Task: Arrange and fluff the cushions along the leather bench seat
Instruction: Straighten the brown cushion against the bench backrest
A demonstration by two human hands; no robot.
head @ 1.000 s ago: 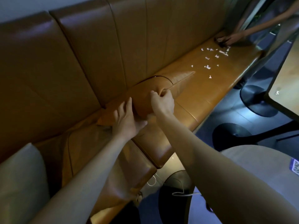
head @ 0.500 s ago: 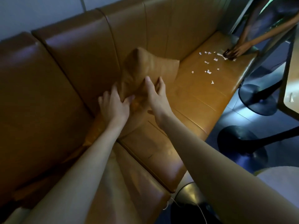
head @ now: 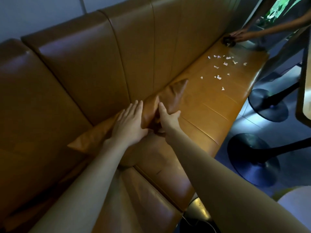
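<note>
A tan leather cushion (head: 175, 93) lies flat along the joint between the leather bench seat (head: 210, 101) and its backrest (head: 134, 47). My left hand (head: 129, 122) rests flat on the cushion's middle with fingers spread. My right hand (head: 168, 117) presses edge-on into a dark crease of the cushion just to the right, thumb out; its lower fingers are hidden in the fold. The cushion's near corner (head: 75, 145) pokes out to the left under my left forearm.
Several white paper scraps (head: 223, 64) litter the far end of the seat. Another person's hand (head: 239, 33) touches a dark object there. Two round black table bases (head: 267, 105) (head: 252, 158) stand on the floor right of the bench, under a wooden table edge (head: 304, 81).
The cushion, held up against the backrest half a second ago, now lies pressed down flat along the seat joint. Both hands moved down onto it.
</note>
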